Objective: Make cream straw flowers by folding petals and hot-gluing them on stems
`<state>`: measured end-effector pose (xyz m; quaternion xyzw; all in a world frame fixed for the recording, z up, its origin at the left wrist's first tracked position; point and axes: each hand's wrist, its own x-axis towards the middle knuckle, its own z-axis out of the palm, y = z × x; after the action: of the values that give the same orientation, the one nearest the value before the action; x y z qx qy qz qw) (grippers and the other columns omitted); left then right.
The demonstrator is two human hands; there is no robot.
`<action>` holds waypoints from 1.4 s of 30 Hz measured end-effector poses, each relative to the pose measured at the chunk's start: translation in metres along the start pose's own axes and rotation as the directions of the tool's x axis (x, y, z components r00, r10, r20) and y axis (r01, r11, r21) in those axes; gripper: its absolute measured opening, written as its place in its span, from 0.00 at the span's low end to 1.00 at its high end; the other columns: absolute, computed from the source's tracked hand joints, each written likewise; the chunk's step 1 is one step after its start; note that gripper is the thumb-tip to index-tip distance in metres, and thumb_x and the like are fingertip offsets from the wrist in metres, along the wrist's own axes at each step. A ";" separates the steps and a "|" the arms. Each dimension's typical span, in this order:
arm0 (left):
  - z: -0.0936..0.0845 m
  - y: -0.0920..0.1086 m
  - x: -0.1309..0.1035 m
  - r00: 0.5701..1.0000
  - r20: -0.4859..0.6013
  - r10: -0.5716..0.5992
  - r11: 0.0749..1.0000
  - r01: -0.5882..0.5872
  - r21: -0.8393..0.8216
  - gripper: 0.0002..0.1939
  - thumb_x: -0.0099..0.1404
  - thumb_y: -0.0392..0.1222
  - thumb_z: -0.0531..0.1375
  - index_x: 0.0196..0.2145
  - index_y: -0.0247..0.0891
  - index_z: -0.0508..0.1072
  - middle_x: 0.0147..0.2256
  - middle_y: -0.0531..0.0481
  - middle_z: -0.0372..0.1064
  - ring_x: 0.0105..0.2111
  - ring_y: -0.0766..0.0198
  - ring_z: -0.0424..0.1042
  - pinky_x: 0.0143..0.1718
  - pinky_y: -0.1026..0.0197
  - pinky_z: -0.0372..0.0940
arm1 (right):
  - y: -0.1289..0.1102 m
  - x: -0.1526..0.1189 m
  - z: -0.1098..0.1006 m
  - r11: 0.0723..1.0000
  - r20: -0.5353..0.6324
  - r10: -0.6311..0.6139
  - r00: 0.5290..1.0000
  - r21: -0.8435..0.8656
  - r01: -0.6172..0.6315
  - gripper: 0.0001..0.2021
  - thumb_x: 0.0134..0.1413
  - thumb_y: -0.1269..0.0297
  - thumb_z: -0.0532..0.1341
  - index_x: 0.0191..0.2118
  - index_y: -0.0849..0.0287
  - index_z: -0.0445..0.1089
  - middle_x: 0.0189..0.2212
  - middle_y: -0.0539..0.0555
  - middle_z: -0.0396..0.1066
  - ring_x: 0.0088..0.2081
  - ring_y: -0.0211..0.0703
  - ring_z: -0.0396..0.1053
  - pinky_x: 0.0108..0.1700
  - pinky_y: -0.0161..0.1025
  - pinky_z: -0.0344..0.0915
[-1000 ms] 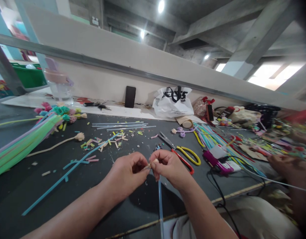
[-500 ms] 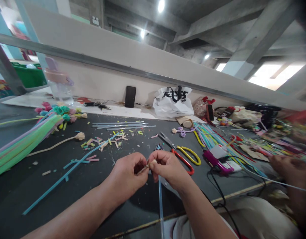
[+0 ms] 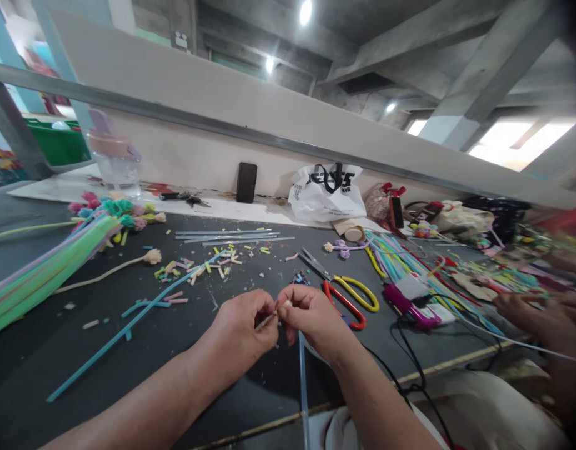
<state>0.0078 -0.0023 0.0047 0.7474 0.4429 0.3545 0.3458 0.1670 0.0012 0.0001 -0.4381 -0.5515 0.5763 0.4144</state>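
My left hand and my right hand meet above the dark table, thumbs and fingers pinched together. Between them is a small cream-coloured piece, mostly hidden by the fingertips, possibly a bit of fuzzy stem. A clear bluish stick runs down from beneath my right hand past the table edge. Just beyond that hand lie scissors with one red and one yellow handle, blades apart. Left of my hands are a long blue stem and short cut pieces in several colours.
A bundle of fuzzy stems with flower heads lies at left, near a cream flower stem. Behind are clear sticks, a phone and a white bag. At right are a purple device, cables and a co-worker's hands.
My hands stay pinched together on the small piece, with only a slight shift of the fingers. The co-worker's hands at right have moved a little to the left.
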 end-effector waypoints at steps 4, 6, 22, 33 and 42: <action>0.001 -0.002 0.000 1.000 -0.003 -0.004 1.000 0.004 0.012 0.05 0.54 0.38 0.53 0.22 0.38 0.65 0.20 0.56 0.61 0.21 0.70 0.58 0.23 0.68 0.51 | -0.006 -0.002 0.004 1.000 -0.013 0.014 1.000 -0.016 -0.014 0.08 0.44 0.64 0.63 0.27 0.62 0.65 0.14 0.44 0.65 0.14 0.30 0.62 0.19 0.27 0.59; 0.002 -0.003 0.000 1.000 -0.010 0.007 1.000 -0.007 0.013 0.05 0.54 0.38 0.53 0.23 0.38 0.65 0.21 0.56 0.62 0.22 0.70 0.58 0.24 0.67 0.51 | -0.009 -0.002 0.005 1.000 -0.019 0.017 1.000 -0.017 -0.018 0.07 0.44 0.65 0.63 0.27 0.62 0.64 0.14 0.44 0.65 0.15 0.30 0.62 0.19 0.27 0.58; -0.012 -0.003 0.011 0.816 0.553 -0.166 0.465 0.559 -0.686 0.13 0.57 0.49 0.58 0.31 0.34 0.67 0.25 0.50 0.68 0.22 0.69 0.68 0.24 0.67 0.62 | -0.020 -0.007 -0.009 0.988 0.036 -0.066 0.997 -0.140 0.070 0.05 0.43 0.68 0.61 0.28 0.61 0.64 0.13 0.43 0.64 0.15 0.30 0.62 0.21 0.29 0.59; -0.019 0.003 0.020 0.573 0.812 -0.109 0.481 0.745 -0.462 0.15 0.58 0.48 0.57 0.32 0.30 0.70 0.23 0.47 0.68 0.20 0.67 0.70 0.19 0.68 0.61 | -0.022 -0.017 -0.011 0.961 0.111 -0.074 0.991 -0.259 0.101 0.01 0.46 0.72 0.58 0.28 0.61 0.65 0.17 0.44 0.62 0.18 0.30 0.62 0.20 0.27 0.57; -0.018 -0.019 0.017 0.628 0.772 -0.101 0.495 0.705 -0.508 0.16 0.58 0.49 0.58 0.31 0.30 0.69 0.20 0.49 0.66 0.13 0.75 0.58 0.12 0.72 0.45 | -0.012 -0.006 -0.008 0.903 0.167 -0.165 0.972 -0.371 0.217 0.02 0.47 0.74 0.59 0.29 0.61 0.67 0.27 0.48 0.62 0.24 0.31 0.62 0.26 0.29 0.60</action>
<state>-0.0091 0.0237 0.0015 0.4524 0.2665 0.1239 0.8420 0.1768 -0.0020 0.0126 -0.4159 -0.7209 0.4402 0.3370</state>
